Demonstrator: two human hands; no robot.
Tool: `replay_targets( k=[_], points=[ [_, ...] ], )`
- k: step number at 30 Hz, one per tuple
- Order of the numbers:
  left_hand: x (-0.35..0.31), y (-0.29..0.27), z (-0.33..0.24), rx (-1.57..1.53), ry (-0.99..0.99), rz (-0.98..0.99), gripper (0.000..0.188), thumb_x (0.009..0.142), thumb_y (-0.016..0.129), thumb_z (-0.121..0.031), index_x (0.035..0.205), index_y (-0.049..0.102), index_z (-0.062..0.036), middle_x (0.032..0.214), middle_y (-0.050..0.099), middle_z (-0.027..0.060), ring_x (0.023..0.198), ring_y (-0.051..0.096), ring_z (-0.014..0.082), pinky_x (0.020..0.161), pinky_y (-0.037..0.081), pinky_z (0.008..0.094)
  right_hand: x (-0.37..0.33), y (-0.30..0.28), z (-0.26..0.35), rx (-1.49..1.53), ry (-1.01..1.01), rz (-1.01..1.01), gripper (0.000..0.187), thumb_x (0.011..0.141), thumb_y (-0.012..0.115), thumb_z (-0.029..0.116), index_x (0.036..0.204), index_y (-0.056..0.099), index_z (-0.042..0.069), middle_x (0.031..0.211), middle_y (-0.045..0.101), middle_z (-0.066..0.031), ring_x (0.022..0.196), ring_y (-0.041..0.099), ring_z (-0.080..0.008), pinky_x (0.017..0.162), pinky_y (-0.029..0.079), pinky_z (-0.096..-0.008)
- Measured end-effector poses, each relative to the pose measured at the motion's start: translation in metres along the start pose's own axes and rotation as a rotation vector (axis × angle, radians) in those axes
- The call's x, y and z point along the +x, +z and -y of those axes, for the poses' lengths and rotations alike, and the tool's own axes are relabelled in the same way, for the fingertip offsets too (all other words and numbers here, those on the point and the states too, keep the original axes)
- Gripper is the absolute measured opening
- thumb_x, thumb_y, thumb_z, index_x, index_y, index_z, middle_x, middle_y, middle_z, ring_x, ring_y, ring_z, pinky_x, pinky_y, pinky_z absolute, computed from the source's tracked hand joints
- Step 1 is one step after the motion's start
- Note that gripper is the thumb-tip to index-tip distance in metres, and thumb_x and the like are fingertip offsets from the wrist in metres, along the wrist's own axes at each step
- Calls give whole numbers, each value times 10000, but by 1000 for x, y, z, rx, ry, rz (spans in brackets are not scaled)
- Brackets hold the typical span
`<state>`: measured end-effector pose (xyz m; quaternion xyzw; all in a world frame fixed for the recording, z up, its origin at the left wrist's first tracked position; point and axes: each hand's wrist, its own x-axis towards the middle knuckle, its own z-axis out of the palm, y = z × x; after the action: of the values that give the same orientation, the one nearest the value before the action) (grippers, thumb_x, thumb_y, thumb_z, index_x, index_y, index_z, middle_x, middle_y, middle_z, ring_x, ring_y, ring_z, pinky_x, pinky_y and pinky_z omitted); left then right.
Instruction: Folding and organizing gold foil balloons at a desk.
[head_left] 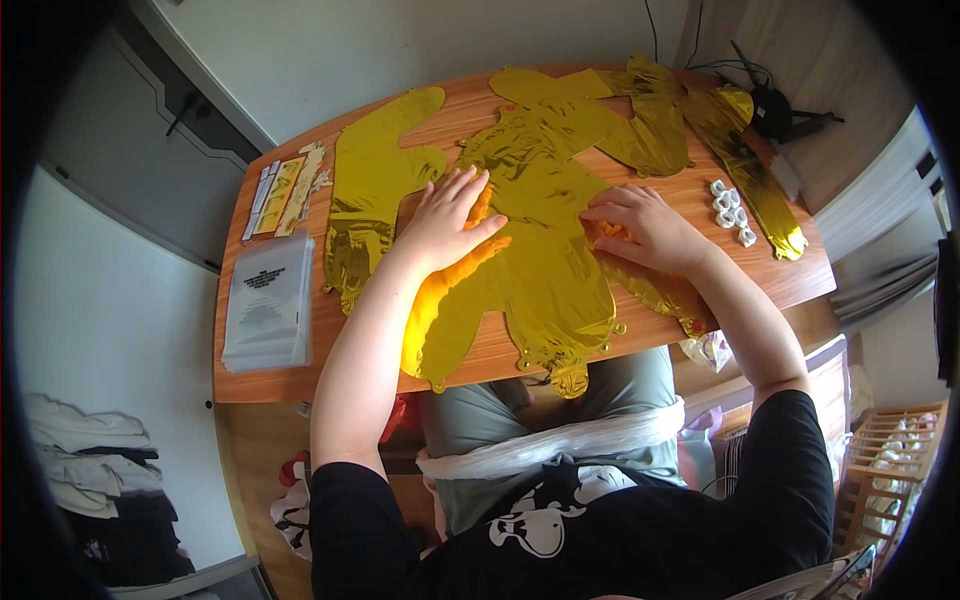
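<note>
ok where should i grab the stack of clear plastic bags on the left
Probably by the near short edge of the stack of clear plastic bags, pinched from above and below, with the left hand coming from the person's side: it lies flat, that edge close to the near rim of the wooden table.

Mod. bright, soft light w/ glare on gold foil (768, 198) at R end of table (262, 386); door (112, 135) L of table dimmer. Table approx. sharp; edges bow, black fisheye vignette all around.

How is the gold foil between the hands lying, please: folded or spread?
Mostly spread: the gold foil lies broadly flat on the table, wrinkled.
</note>
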<state>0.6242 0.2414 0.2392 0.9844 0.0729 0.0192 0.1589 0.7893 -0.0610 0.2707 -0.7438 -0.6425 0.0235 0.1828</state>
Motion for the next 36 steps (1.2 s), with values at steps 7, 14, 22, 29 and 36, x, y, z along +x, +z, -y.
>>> replay_targets(
  k=[7,14,22,29,36],
  points=[
    [-1,-2,-3,45,15,50,1005,932,495,-767,1647,216,-118,1718,181,115,1595,125,271,1298,61,470,0,-1,-2,6,-5,-4,399,931,723,265,1275,685,68,1304,626,-144,1252,558,-328,1117,387,-456],
    [-2,-1,-2,59,14,53,1024,923,525,-758,1646,212,-102,1720,177,114,1597,117,273,1299,62,456,-1,1,-3,16,-14,-9,394,929,724,261,1270,686,67,1301,629,-140,1243,564,-329,1104,395,-455],
    [-1,-4,-4,61,10,58,1016,923,534,-750,1642,231,-99,1718,181,116,1596,122,277,1299,72,450,0,-1,-3,44,-7,-20,391,922,728,246,1256,686,48,1280,638,-145,1225,573,-335,1085,410,-442],
    [1,-5,-3,66,15,47,1013,922,542,-745,1636,246,-89,1717,185,120,1595,127,277,1300,79,451,3,0,-10,98,-13,-32,376,915,732,217,1236,689,27,1273,632,-163,1213,581,-345,1058,444,-433],
    [-2,-6,-5,69,12,70,1016,930,522,-750,1641,223,-88,1721,163,120,1597,108,273,1302,74,448,-2,-6,-14,253,140,-192,319,943,718,159,1233,684,30,1312,594,-162,1233,578,-323,1041,473,-400]
  ],
)
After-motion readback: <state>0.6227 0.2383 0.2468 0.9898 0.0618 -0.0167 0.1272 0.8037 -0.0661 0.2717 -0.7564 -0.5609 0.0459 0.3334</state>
